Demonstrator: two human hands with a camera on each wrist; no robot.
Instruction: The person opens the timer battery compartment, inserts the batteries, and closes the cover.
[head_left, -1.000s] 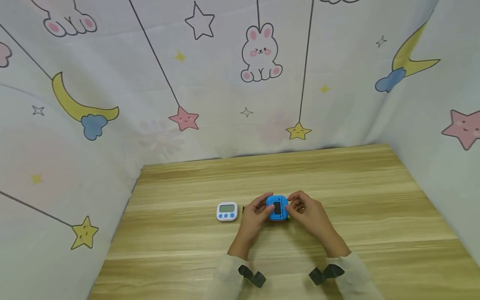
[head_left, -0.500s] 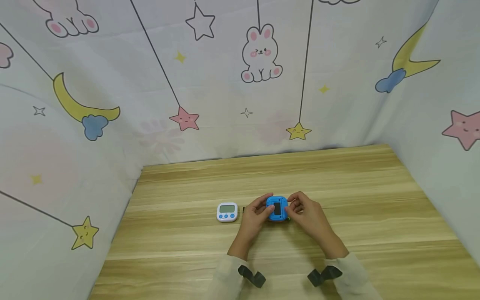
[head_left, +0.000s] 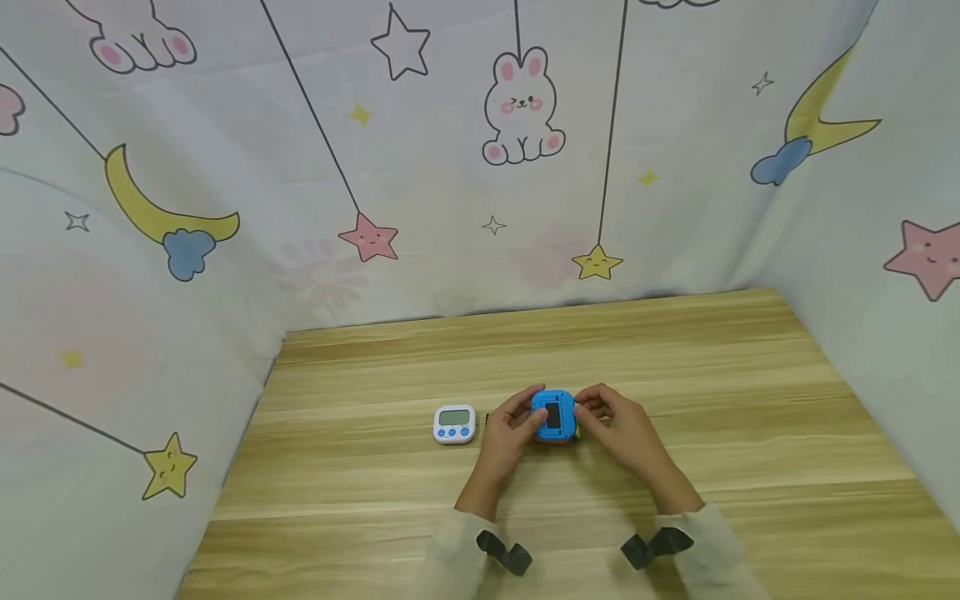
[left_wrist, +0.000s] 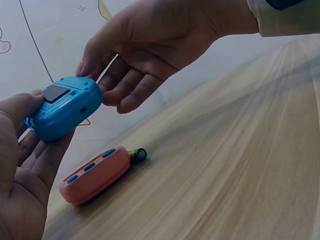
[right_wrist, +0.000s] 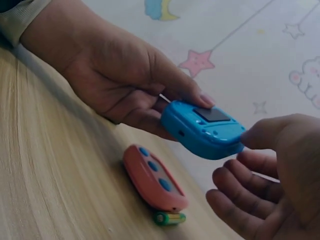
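In the head view, my left hand (head_left: 508, 437) holds a blue digital timer (head_left: 555, 427) above the table, its back turned up. A dark rectangle shows on that back, and my left thumb lies next to it. The thumb and index finger of my right hand (head_left: 618, 425) pinch the timer's right edge. Below, a red timer (left_wrist: 95, 176) with blue buttons lies on the table, and a green battery (right_wrist: 170, 218) lies by its end. From the head, the blue timer and my hands mostly cover both. A white timer (head_left: 453, 424) with blue buttons lies left of my left hand.
A small dark item (head_left: 487, 418), mostly hidden, shows beside my left hand. The wood-grain table (head_left: 360, 500) meets a printed white cloth (head_left: 442, 183) at the back and sides.
My right thumb has shifted slightly up and right along the blue timer's edge. The timer has tilted a little and moved slightly left. My left hand stays nearly still.
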